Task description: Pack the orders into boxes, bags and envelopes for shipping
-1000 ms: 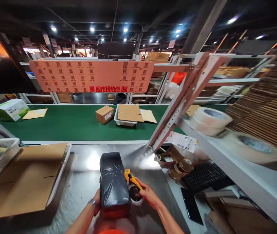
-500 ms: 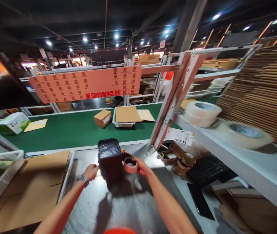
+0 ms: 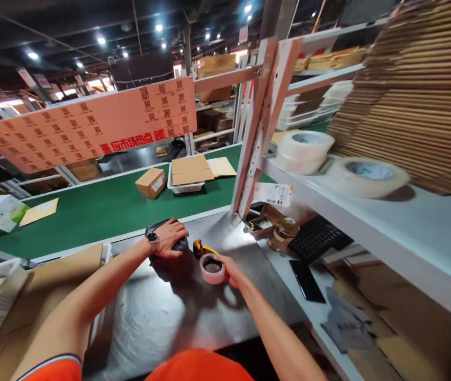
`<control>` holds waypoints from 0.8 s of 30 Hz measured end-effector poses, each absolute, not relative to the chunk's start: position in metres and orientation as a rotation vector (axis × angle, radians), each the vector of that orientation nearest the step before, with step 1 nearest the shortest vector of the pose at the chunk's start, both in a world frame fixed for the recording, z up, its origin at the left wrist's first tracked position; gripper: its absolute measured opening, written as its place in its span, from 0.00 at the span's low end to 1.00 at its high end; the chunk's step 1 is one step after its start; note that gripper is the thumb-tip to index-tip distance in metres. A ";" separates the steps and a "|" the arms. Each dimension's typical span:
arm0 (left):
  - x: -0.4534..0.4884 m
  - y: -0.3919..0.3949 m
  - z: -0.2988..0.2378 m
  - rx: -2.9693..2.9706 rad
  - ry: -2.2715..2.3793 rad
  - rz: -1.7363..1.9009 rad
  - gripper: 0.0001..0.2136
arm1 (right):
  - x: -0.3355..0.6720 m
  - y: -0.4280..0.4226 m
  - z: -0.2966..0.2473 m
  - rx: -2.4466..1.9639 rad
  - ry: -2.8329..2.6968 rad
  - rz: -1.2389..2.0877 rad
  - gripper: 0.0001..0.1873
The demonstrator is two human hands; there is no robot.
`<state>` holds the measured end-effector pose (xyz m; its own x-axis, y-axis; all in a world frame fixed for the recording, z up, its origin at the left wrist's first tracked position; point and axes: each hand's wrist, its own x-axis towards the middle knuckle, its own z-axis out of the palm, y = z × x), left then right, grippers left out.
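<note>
A black plastic-wrapped package stands on the metal worktop, largely covered by my left hand. My left hand, with a watch on the wrist, lies over its top, fingers stretched out and a little apart. Just right of the package, my right hand is closed on a tape dispenser with yellow parts. A roll of clear tape sits in the dispenser, and the fingers are partly hidden behind it.
Beyond the worktop runs a green conveyor carrying a small carton and a white basket. Flat cardboard lies at left. A shelf post rises at right, near tape rolls and a phone.
My left hand has moved from the package's left side onto its top. My right hand still holds the tape dispenser. The view has turned to the right and downward.
</note>
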<state>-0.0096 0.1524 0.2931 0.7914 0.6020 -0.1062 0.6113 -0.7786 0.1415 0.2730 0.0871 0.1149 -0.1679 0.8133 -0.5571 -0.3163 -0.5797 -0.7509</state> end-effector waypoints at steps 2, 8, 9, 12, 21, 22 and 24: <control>-0.006 0.148 0.290 2.721 1.228 -0.025 0.37 | 0.284 0.054 0.107 -1.297 -0.622 1.830 0.15; 0.036 0.155 0.286 1.970 2.393 0.200 0.40 | 0.274 -0.040 0.088 -1.249 -0.823 1.862 0.25; 0.037 0.157 0.288 1.957 2.438 0.227 0.40 | 0.269 -0.048 0.088 -1.230 -0.850 1.903 0.26; 0.019 0.156 0.304 2.428 1.977 0.117 0.44 | 0.261 -0.058 0.092 -1.191 -0.845 1.942 0.28; -0.034 0.160 0.308 2.756 1.159 -0.180 0.28 | 0.260 -0.067 0.080 -1.264 -0.758 1.754 0.33; -0.027 0.161 0.302 2.706 1.333 -0.122 0.28 | 0.255 -0.070 0.079 -1.275 -0.767 1.710 0.35; -0.012 0.163 0.292 2.571 1.654 -0.002 0.26 | 0.242 -0.075 0.079 -1.248 -0.813 1.725 0.37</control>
